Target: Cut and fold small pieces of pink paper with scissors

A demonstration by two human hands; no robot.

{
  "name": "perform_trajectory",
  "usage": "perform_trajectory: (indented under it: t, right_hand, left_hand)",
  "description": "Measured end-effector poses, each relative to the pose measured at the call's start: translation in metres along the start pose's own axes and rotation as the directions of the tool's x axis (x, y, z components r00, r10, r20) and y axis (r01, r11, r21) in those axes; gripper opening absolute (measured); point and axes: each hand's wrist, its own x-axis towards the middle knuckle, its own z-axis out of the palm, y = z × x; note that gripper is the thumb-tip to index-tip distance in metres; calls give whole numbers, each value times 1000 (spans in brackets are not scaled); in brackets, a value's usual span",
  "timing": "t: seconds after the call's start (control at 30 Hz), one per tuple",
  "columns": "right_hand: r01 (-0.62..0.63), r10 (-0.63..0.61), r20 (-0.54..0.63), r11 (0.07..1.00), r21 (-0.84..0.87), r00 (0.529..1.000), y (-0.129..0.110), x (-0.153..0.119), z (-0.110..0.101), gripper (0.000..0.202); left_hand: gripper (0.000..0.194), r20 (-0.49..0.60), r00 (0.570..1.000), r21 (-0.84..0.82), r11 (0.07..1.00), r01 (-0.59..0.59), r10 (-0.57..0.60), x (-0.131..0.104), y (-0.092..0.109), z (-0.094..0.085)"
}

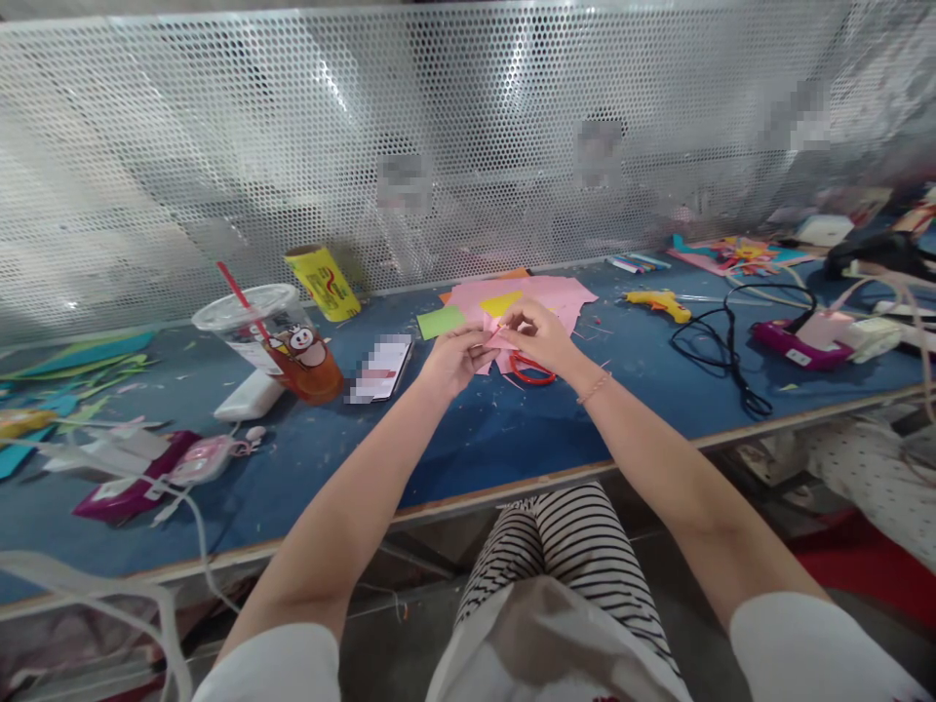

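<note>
Both hands meet over the blue table, holding a small pink paper piece (497, 332) between them. My left hand (457, 358) pinches its left side, and my right hand (536, 333) has its fingers closed on the right side. Behind and beneath them lie pink paper sheets (563, 293), with a yellow piece (500, 303) on top and a green piece (440, 322) at the left. Red-handled scissors (532, 370) rest just below my right hand, their blades hidden. Fingers cover much of the held piece.
Left of the hands are a phone (381, 369), a drink cup with a straw (311, 363), a yellow can (324, 283) and a purple power strip (138, 478). To the right are a yellow glue gun (658, 304), black cable and another power strip (802, 345). Perforated metal panel (468, 127) behind.
</note>
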Motion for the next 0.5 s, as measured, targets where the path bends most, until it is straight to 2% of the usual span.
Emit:
perform_trajectory:
  t: [0.1, 0.17, 0.27, 0.33, 0.5]
  right_hand:
    - [-1, 1, 16, 1000, -22, 1000, 0, 1, -2, 13]
    - [2, -1, 26, 999, -33, 1000, 1, 1, -2, 13]
    - [-8, 9, 56, 1000, -15, 998, 2, 2, -3, 14]
    - [-38, 36, 70, 999, 27, 997, 4, 2, -4, 14]
    - [-117, 113, 39, 984, 138, 993, 10, 3, -3, 18]
  left_hand:
    - [13, 21, 999, 17, 999, 28, -28, 0, -1, -2]
    - [14, 57, 998, 86, 996, 29, -34, -1, -3, -3]
    - [20, 132, 991, 209, 977, -32, 4, -3, -6, -2]
    - [23, 167, 985, 222, 972, -76, 38, -3, -9, -1]
    - [23, 134, 988, 190, 977, -96, 71, -3, -11, 2]
